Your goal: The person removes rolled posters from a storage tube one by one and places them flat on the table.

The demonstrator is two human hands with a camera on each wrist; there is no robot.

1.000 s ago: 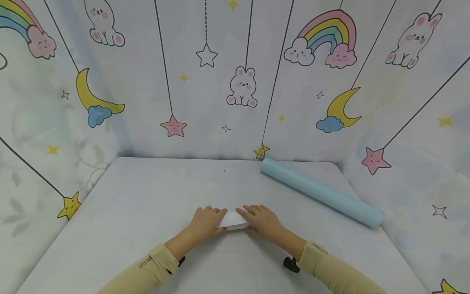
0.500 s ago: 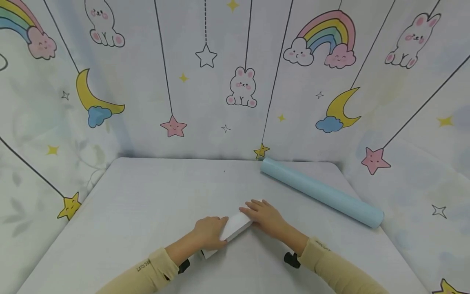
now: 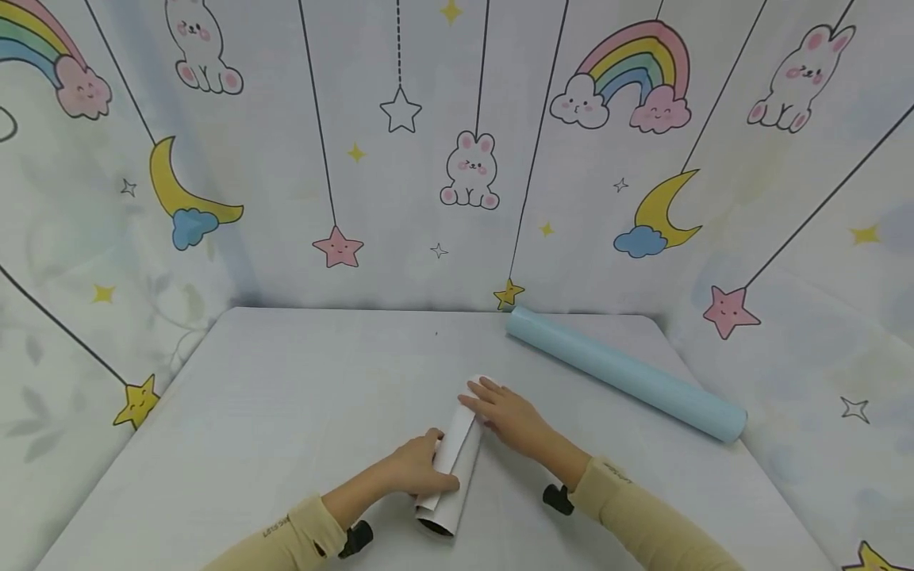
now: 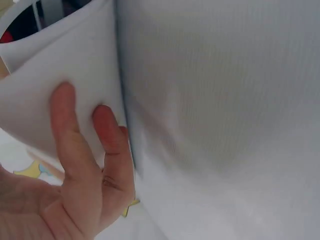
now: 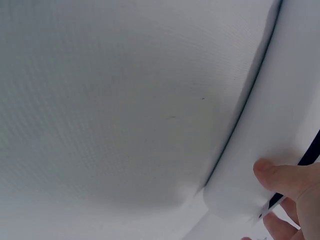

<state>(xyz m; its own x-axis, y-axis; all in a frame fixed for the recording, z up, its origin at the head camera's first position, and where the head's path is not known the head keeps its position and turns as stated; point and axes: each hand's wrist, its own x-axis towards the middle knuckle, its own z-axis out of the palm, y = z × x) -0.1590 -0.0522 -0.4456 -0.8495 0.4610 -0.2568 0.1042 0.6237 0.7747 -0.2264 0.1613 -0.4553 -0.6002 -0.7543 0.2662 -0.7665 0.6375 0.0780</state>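
A white sheet rolled into a loose tube (image 3: 467, 468) lies slanted on the table, its near end toward me. Its loose edge runs lengthwise along the top, and the inside looks dark. My left hand (image 3: 417, 466) holds the tube near its close end, thumb on the near side. In the left wrist view, bent fingers (image 4: 75, 155) press on its white outside, and some dark and red shows inside the tube (image 4: 95, 60). My right hand (image 3: 512, 416) grips the far end. The right wrist view shows this hand (image 5: 300, 192) with its thumb on one side of the tube and fingers on the other.
A light blue roll (image 3: 628, 374) lies slanted at the back right of the white table (image 3: 286, 396). Behind the table hangs a white backdrop (image 3: 400, 190) printed with stars, rabbits and rainbows. Dark devices (image 3: 357, 539) sit at both wrists.
The white roll has turned from lying crosswise to pointing toward me, its open near end now visible. My left hand has come slightly nearer, and my right hand has moved slightly farther away.
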